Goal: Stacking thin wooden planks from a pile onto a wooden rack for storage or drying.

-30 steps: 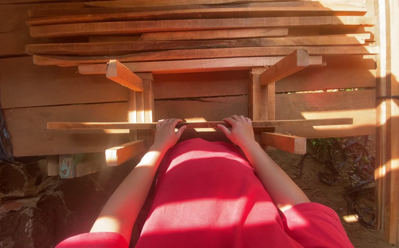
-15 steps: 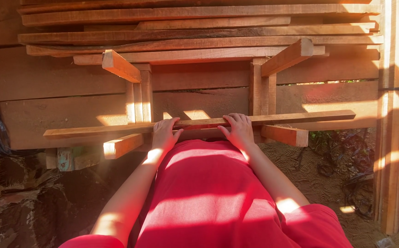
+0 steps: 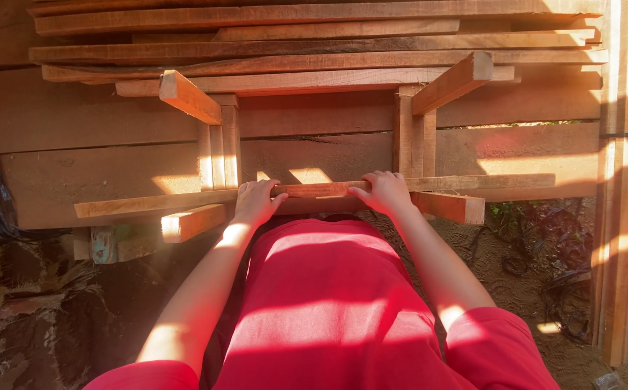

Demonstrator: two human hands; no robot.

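Left hand [image 3: 256, 202] closed over long thin wooden slat [image 3: 314, 191], fingers curled across top edge. Right hand [image 3: 382, 193] gripping same slat just beside, thumb pointing toward left hand. Slat lies crosswise, near level, in front of person's red shirt [image 3: 328, 303], resting on protruding ends of two short beams [image 3: 458, 207] of wooden frame. Upright posts [image 3: 220, 144] behind slat. Stacked planks [image 3: 314, 36] above, wide boards behind. Vertical timbers [image 3: 624, 180] at right, sunlit. Dirt ground [image 3: 516, 267] below, dark cables lying on it.
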